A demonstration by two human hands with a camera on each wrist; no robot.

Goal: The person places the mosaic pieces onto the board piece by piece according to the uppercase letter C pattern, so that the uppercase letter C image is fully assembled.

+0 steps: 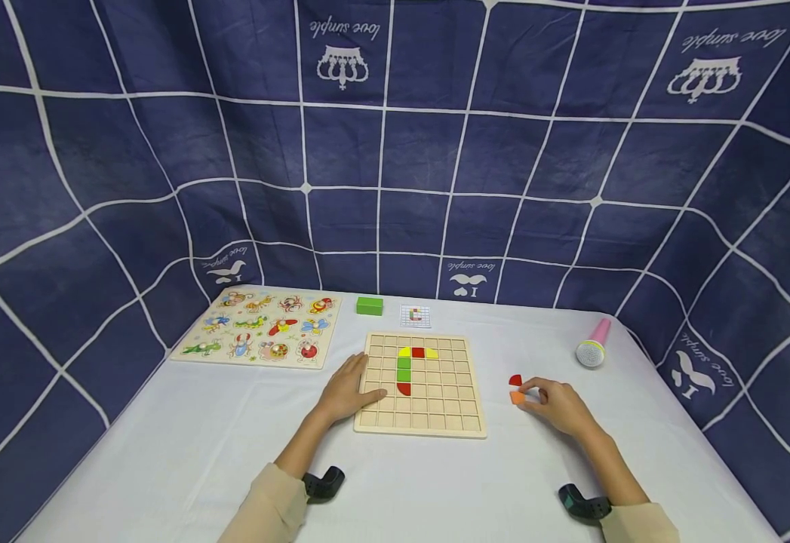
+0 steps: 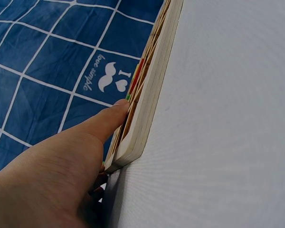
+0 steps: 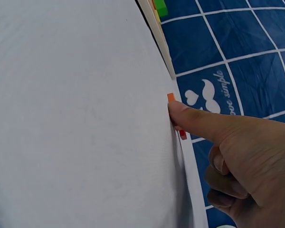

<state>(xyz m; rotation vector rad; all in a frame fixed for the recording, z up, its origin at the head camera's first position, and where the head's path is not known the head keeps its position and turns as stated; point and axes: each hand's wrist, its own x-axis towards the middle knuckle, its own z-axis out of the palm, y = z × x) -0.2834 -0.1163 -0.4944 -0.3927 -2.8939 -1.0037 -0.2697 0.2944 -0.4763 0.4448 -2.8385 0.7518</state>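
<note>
A wooden grid board (image 1: 445,407) lies flat on the table. My left hand (image 1: 343,388) rests along its left edge, fingers straight and thumb reaching over the rim. On the board, a red square (image 1: 418,353) sits between two yellow rounded tiles, with green squares (image 1: 404,369) and a red quarter-round tile (image 1: 404,389) running down the left. Right of the board, my right hand (image 1: 557,403) pinches an orange square tile (image 1: 517,397) between thumb and index finger, close over the table. Just beyond that tile lies a loose red quarter-round tile (image 1: 515,380).
At the back stand a green block (image 1: 370,306) and a small pattern card (image 1: 415,316). An insect peg puzzle (image 1: 259,328) lies at the back left. A pink toy microphone (image 1: 594,345) lies at the far right. Blue grid-patterned cloth (image 1: 435,151) hangs behind the white table (image 1: 428,490).
</note>
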